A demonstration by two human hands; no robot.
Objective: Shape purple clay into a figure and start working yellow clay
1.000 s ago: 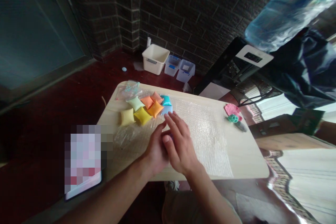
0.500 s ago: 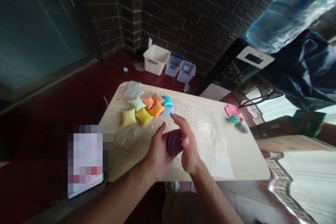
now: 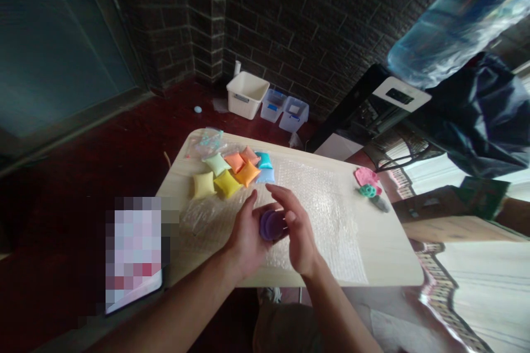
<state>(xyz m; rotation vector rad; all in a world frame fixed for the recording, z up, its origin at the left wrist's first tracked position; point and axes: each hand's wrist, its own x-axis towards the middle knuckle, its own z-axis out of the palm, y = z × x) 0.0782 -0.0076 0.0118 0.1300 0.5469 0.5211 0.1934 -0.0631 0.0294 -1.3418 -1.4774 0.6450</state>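
Observation:
A round purple piece (image 3: 273, 225), apparently modelling clay, shows stepped disc-like layers. It rests against the palm and fingers of my left hand (image 3: 245, 238), whose thumb points up beside it. My right hand (image 3: 301, 234) is at the other side of the piece, fingers stretched forward and thumb close to its right edge; whether they press on it I cannot tell. Both hands are over the near part of the table. Beyond them lie small plump packets, among them a yellow packet (image 3: 227, 183), an orange packet (image 3: 248, 173) and a light blue packet (image 3: 265, 175).
Bubble wrap (image 3: 323, 215) covers much of the table (image 3: 393, 253). Pink clay (image 3: 366, 176), a green holed piece (image 3: 367, 191) and a grey piece (image 3: 381, 203) lie at the right edge. A crumpled clear bag (image 3: 209, 142) is at the far left. Bins (image 3: 244, 105) stand on the floor.
The purple piece and my left hand have shifted slightly left. My right hand has drawn a little away from the left, so more of the piece shows.

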